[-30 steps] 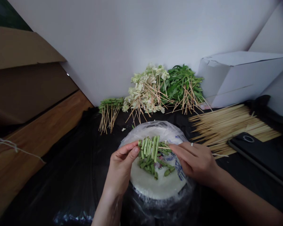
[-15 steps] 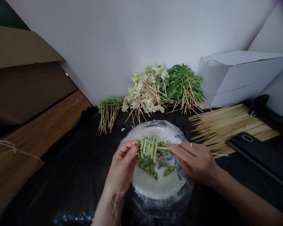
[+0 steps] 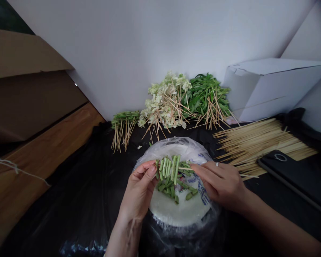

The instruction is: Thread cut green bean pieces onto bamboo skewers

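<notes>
Over a plastic-covered bowl, my two hands hold a skewer threaded with a row of green bean pieces. My left hand pinches the bean at the left end between thumb and forefinger. On the other side, my right hand grips the bare wooden skewer, its fingers closed together. Beneath the skewer, loose green bean pieces lie in the bowl on the clear plastic.
Along the wall lie skewered beans, skewered pale cauliflower-like florets and skewered leafy greens. Bare skewers are spread at right beside a dark phone. A white box stands behind them; a cardboard box is at left.
Almost nothing differs. The leftmost bean by my left fingertips is turned slightly; both hands keep their places.
</notes>
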### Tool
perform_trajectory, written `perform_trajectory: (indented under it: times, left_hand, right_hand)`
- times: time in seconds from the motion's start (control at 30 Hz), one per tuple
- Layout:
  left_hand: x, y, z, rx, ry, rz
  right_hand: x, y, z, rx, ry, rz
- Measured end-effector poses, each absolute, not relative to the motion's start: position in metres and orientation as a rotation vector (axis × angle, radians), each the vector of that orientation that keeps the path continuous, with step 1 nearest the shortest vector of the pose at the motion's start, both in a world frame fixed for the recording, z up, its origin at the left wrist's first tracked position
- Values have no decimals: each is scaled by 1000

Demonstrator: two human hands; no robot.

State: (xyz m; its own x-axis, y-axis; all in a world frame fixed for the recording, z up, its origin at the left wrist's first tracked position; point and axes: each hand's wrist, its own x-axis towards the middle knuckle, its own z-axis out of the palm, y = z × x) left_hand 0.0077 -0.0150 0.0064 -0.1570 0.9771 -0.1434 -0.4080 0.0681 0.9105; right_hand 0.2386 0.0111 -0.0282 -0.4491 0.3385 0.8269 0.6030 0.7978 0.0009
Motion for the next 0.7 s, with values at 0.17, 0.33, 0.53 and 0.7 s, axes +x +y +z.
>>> perform_trajectory:
  times: [0.17,0.33,0.53,0.7]
  left_hand:
    - [7,-14,6,671,1082,1440]
    - [8,-12,5,663,1110,1457]
    - [13,-12,7,678,1106,1479]
    - [16,-10,6,674,1109,1442]
  right_hand:
    - [239,11,-29,-698,-2092,-380]
    - [239,11,-29,-702,-2104,-381]
    - [238,9,-26,-689,-2109,-398]
    - [238,10,-27,-686,-2098,-406]
